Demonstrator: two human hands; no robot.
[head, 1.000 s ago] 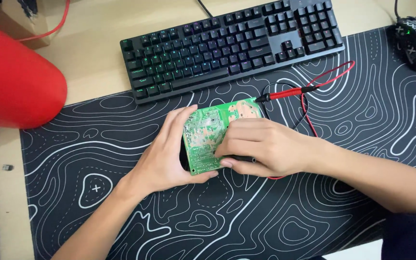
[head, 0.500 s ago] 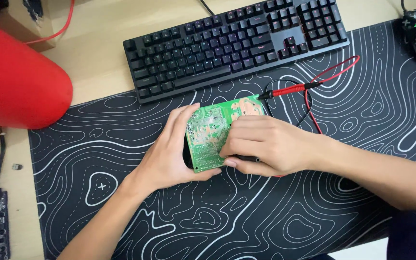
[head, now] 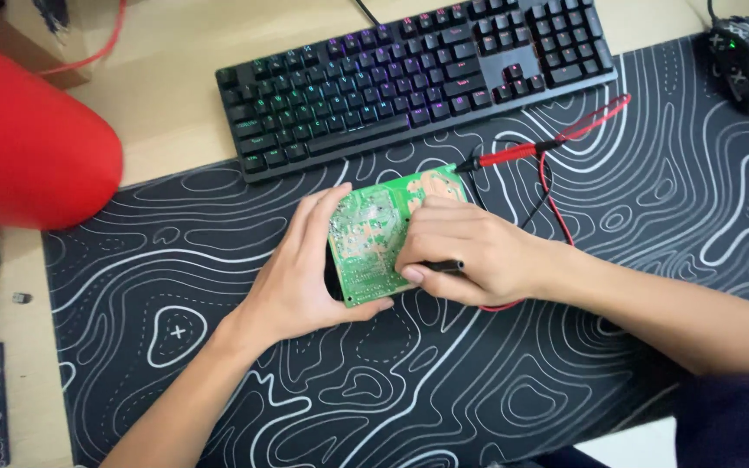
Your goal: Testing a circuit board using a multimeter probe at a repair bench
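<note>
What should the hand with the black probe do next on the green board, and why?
Probably slide the thin black probe a little to the next shiny solder spot. The right hand grips it against the green circuit board, which the left hand steadies solder-side up. The red probe lies unused on the black patterned desk mat, touching the board's far corner.

Single head-worn view, aimed steeply down from above at the patterned desk mat [head: 496,381], framed close, keyboard [head: 418,78] cropped beyond the mat's far edge
</note>
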